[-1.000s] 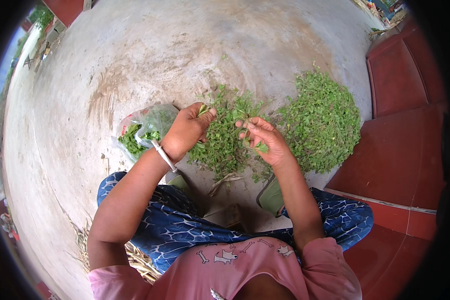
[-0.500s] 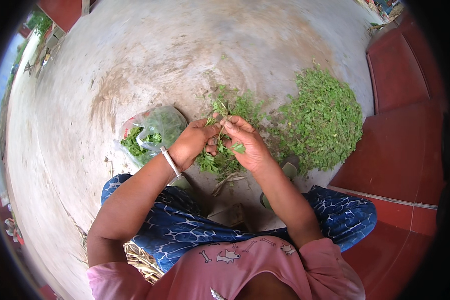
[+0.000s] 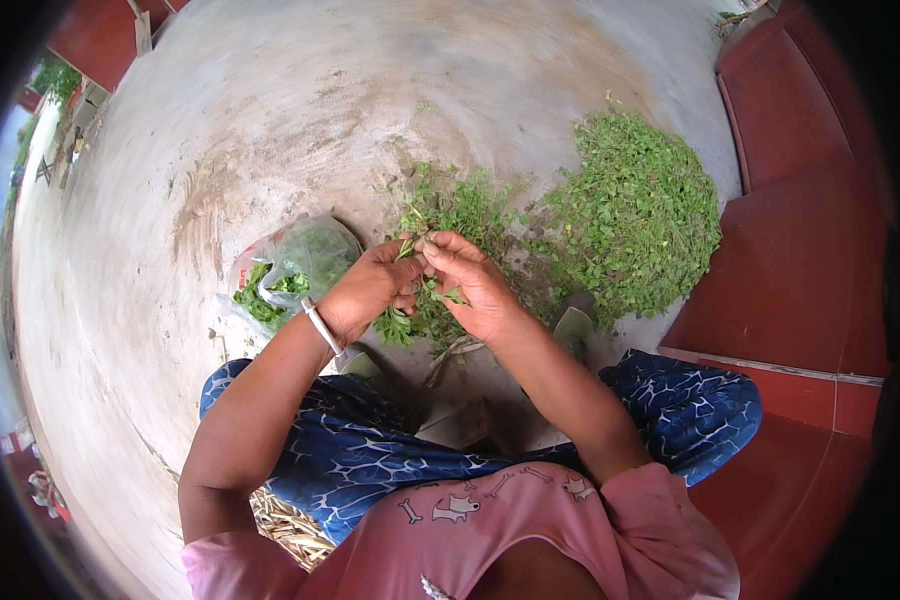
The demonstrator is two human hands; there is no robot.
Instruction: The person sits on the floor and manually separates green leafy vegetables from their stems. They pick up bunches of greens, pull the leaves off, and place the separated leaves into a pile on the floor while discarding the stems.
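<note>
Over the ground in front of me, my two hands meet at the fingertips. My left hand [image 3: 362, 293] is closed around a small bunch of leafy green stems [image 3: 394, 324], whose leaves hang below the fingers. My right hand [image 3: 478, 292] pinches thin stems of the greens against the left fingertips; the exact grip is partly hidden. Just left of my left hand stands a clear plastic bag [image 3: 320, 247] with green leaves in it. Beyond and beneath the hands lies a loose scatter of greens [image 3: 462, 205].
A large heap of greens [image 3: 642, 215] spreads on the concrete ground [image 3: 300, 90] at the right. Red panels [image 3: 770, 290] border the right side. My shoes [image 3: 573, 328] flank the space below my hands. Dry straw-like stalks [image 3: 292, 525] lie by my left leg.
Both hands stay together and the fingers have shifted slightly on the stems. A leafy sprig hanging below my right fingers now shows less. The whole view has tilted a little.
</note>
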